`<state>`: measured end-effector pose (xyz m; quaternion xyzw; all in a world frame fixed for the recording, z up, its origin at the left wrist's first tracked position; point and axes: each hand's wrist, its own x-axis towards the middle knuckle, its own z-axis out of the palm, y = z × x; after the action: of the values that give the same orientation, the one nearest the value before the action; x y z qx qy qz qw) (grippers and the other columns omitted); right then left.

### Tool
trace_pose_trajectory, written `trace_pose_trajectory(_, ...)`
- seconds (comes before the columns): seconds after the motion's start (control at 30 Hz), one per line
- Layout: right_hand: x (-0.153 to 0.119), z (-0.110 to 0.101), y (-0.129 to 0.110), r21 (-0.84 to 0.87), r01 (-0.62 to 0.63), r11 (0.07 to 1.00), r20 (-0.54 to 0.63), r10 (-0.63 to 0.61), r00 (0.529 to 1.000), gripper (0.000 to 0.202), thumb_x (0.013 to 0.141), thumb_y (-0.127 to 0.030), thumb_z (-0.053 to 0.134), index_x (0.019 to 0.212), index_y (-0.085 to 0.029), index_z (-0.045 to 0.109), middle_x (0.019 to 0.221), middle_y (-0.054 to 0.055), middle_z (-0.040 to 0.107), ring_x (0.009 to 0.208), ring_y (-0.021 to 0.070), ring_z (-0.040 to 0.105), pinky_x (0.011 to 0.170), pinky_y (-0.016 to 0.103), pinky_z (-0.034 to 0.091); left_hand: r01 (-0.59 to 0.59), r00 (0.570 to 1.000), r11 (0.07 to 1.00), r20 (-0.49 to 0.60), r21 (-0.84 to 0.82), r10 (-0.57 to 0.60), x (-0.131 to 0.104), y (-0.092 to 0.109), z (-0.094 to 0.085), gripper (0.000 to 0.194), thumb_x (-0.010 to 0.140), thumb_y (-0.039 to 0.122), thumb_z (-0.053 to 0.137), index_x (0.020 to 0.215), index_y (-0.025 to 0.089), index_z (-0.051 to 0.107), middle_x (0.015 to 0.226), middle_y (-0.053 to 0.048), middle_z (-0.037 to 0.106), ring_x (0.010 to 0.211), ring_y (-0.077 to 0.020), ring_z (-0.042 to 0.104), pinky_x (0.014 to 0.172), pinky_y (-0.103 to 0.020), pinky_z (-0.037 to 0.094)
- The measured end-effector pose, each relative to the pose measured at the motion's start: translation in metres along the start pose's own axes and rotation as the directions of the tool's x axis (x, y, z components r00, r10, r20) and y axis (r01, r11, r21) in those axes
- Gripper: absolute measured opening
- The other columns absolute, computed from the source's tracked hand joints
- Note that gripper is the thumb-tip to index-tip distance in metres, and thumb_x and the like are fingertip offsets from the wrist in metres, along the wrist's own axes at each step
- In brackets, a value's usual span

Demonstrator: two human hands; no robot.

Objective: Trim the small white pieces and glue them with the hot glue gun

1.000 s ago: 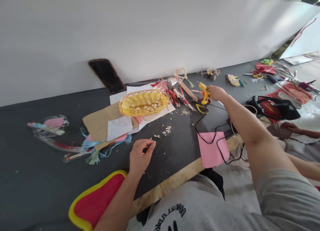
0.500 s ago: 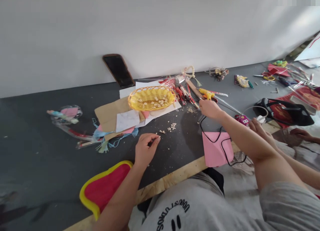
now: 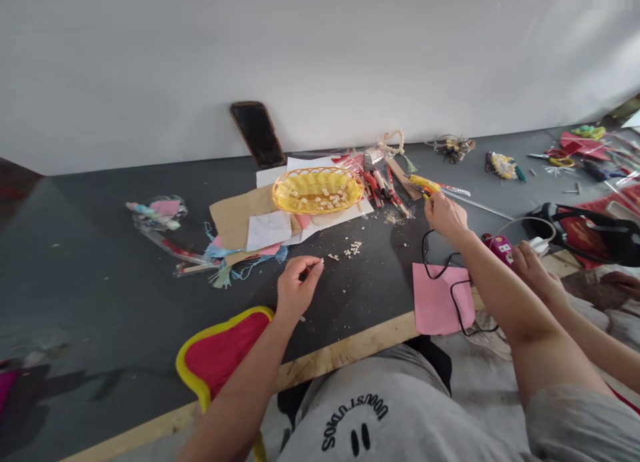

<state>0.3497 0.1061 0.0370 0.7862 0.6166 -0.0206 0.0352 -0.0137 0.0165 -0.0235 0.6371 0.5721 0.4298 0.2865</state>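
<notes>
On the head view, lowering the yellow glue gun from mid-air a second ago to the table beside the brown strip, seemingly putting the tool aside; with the right hand, reaching well forward, curling the fingers near the handle, gripping or releasing, impossible to tell. Meanwhile, with the left hand, pinching a tiny white piece between thumb and forefinger, just beside the loose white pieces.

Left hand nearer the body, thumb and forefinger pinched at the tips, left forearm slanting up from below! Over on the other side, the right arm reaches long and forward, right hand back upward, fingers curled.
</notes>
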Motion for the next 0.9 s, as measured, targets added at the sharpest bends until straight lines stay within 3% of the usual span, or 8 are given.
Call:
trace_pose_trajectory(0.23,0.003,-0.017,0.01,0.479,0.079,0.874,-0.246,0.047,0.968,0.04,0.103,-0.039,0.025,0.12,-0.015,0.051,0.104,0.017,0.069,0.098,0.0265,0.064,0.079,0.033,0.047,0.025,1.0,1.0,0.005,0.01,-0.025,0.001,-0.002,0.0,0.022,0.084,0.039,0.063,0.082,0.02,0.073,0.082,-0.003,0.071,0.067,-0.0132,0.059,0.067,-0.026,0.05)
trace_pose_trajectory(0.33,-0.011,-0.023,-0.001,0.778,0.109,0.619,-0.198,0.077,0.977,0.05,0.103,-0.047,0.016,0.124,-0.017,0.05,0.113,0.016,0.066,0.103,0.0245,0.064,0.077,0.032,0.05,0.027,1.0,1.0,0.006,0.007,-0.027,0.001,0.0,-0.001,0.021,0.082,0.039,0.064,0.081,0.02,0.072,0.082,-0.003,0.071,0.064,-0.0128,0.058,0.066,-0.026,0.051)
trace_pose_trajectory(0.4,-0.03,-0.024,-0.012,0.849,0.123,0.514,-0.164,0.035,0.986,0.05,0.102,-0.049,0.017,0.123,-0.019,0.052,0.116,0.014,0.065,0.105,0.0237,0.064,0.079,0.033,0.052,0.014,1.0,1.0,0.01,0.006,-0.014,0.002,0.0,-0.002,0.02,0.082,0.039,0.064,0.081,0.021,0.072,0.083,-0.003,0.072,0.065,-0.013,0.059,0.067,-0.027,0.052)
trace_pose_trajectory(0.5,-0.062,-0.018,-0.032,0.979,0.073,0.193,-0.057,-0.084,0.995,0.038,0.093,-0.056,0.043,0.103,-0.024,0.06,0.098,0.01,0.067,0.101,0.0235,0.064,0.085,0.036,0.052,-0.025,0.999,1.0,0.039,-0.005,0.026,0.001,0.0,-0.003,0.019,0.084,0.038,0.063,0.081,0.021,0.071,0.088,-0.005,0.073,0.073,-0.015,0.063,0.071,-0.028,0.053)
trace_pose_trajectory(0.6,-0.089,-0.007,-0.052,0.989,-0.036,-0.144,0.011,-0.172,0.985,0.03,0.08,-0.055,0.065,0.082,-0.026,0.059,0.079,0.004,0.063,0.087,0.0212,0.063,0.086,0.038,0.051,-0.042,0.995,0.996,0.086,-0.079,0.049,0.001,0.0,-0.004,0.019,0.087,0.037,0.062,0.082,0.021,0.07,0.097,-0.008,0.073,0.088,-0.0183,0.067,0.079,-0.031,0.053)
trace_pose_trajectory(0.7,-0.108,0.002,-0.07,0.922,-0.139,-0.362,0.038,-0.273,0.961,0.036,0.075,-0.053,0.075,0.067,-0.025,0.054,0.059,-0.002,0.051,0.068,0.0171,0.055,0.082,0.035,0.05,0.04,0.99,0.968,0.141,-0.248,-0.005,0.0,0.004,-0.005,0.022,0.087,0.041,0.064,0.081,0.02,0.069,0.11,-0.011,0.071,0.098,-0.0211,0.068,0.084,-0.035,0.055)
trace_pose_trajectory(0.8,-0.124,0.008,-0.087,0.847,-0.292,-0.444,0.083,-0.432,0.898,0.043,0.077,-0.059,0.074,0.063,-0.025,0.051,0.05,-0.006,0.037,0.053,0.0139,0.04,0.065,0.031,0.045,0.12,0.97,0.931,0.242,-0.343,-0.036,-0.001,0.017,-0.009,0.027,0.085,0.048,0.066,0.082,0.021,0.069,0.126,-0.015,0.067,0.111,-0.0254,0.066,0.091,-0.039,0.055)
trace_pose_trajectory(0.9,-0.137,0.012,-0.102,0.783,-0.467,-0.411,0.173,-0.577,0.798,0.041,0.075,-0.06,0.076,0.075,-0.023,0.059,0.062,-0.004,0.05,0.055,0.0116,0.042,0.057,0.026,0.038,0.148,0.931,0.932,0.363,-0.332,-0.018,-0.003,0.035,-0.014,0.036,0.082,0.056,0.068,0.077,0.02,0.069,0.134,-0.017,0.064,0.121,-0.0307,0.061,0.098,-0.044,0.052)
